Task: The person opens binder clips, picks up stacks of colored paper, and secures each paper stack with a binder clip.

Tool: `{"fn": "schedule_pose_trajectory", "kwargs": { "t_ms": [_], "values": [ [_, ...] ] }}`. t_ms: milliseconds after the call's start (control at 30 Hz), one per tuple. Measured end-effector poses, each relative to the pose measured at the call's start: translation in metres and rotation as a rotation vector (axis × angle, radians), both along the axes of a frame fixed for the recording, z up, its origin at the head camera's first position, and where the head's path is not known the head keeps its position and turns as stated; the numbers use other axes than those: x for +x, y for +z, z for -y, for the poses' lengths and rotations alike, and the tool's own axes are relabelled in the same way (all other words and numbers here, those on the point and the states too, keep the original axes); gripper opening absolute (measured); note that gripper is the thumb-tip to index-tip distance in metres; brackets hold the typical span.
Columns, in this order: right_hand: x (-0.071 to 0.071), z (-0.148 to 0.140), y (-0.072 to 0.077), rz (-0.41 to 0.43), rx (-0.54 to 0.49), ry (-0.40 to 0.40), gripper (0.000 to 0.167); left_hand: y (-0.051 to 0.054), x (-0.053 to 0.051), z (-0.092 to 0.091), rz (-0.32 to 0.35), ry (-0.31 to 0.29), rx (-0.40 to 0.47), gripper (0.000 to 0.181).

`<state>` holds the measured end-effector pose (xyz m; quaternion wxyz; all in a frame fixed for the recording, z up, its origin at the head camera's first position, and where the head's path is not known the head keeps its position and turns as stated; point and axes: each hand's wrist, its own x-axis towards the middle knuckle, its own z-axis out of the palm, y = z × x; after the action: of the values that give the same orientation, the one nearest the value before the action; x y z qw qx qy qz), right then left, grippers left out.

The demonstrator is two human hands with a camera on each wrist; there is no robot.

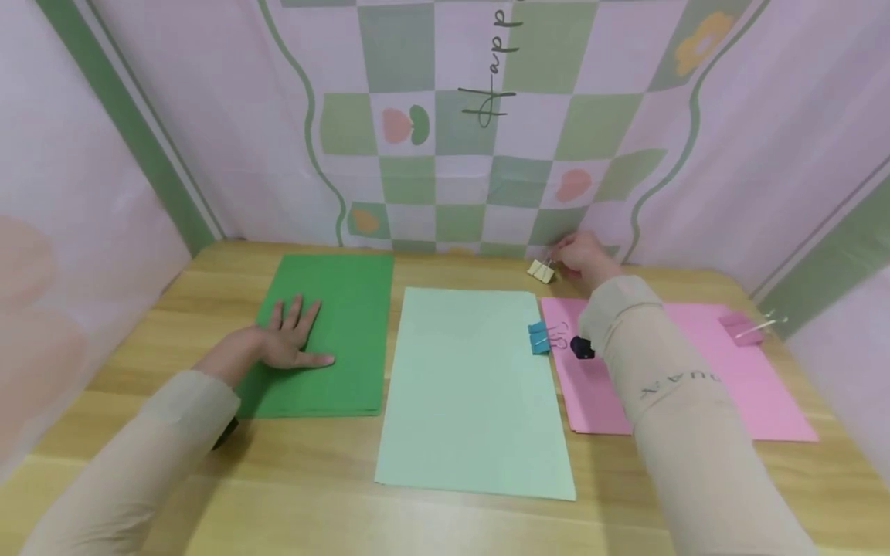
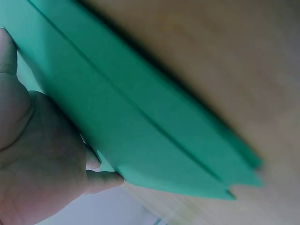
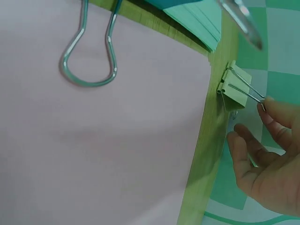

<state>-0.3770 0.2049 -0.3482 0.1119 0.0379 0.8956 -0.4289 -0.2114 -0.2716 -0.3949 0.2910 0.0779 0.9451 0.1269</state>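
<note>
- On the clock used here, twelve points away from the person in the head view.
- The right hand [image 1: 582,255] reaches to the far side of the table [image 1: 431,525]; its thumb and forefinger pinch a wire handle [image 3: 253,98] of the yellow clip [image 1: 541,271], while its other fingers curve loosely, apart from the clip.
- The clip's body lies at about eight o'clock from those fingertips, its handle running toward two; its longer side seems to run from ten to four. Whether the body rests on the wood or is slightly lifted, one cannot tell.
- The yellow clip is just beyond the twelve o'clock edges of the mint paper [image 1: 473,386] and pink paper [image 1: 730,394], near where their corners meet, and close to the patterned cloth [image 1: 278,154].
- The right hand is clearly the nearer one; the left hand [image 1: 292,344] is well apart, toward eight o'clock from the clip.
- The left hand lies on the dark green paper [image 1: 341,309], its fingers spread wide and holding nothing.
- The blue clip [image 1: 538,338] sits at the mint paper's three o'clock edge, its handles pointing to three over the pink paper.
- The pink clip [image 1: 741,328] sits at the pink paper's two o'clock edge.
</note>
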Motion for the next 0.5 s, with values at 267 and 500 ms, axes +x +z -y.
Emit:
{"fn": "schedule_pose_trajectory", "kwargs": {
  "t_ms": [267,500],
  "values": [
    [0.004,-0.002,0.003,0.062,-0.058,-0.030,0.034,0.004,-0.001,-0.001,0.011,0.010,0.017,0.141],
    [0.012,-0.004,0.008,0.140,-0.226,-0.067,0.036,0.000,-0.002,0.000,0.015,0.003,-0.011,0.140]
  ]
}}
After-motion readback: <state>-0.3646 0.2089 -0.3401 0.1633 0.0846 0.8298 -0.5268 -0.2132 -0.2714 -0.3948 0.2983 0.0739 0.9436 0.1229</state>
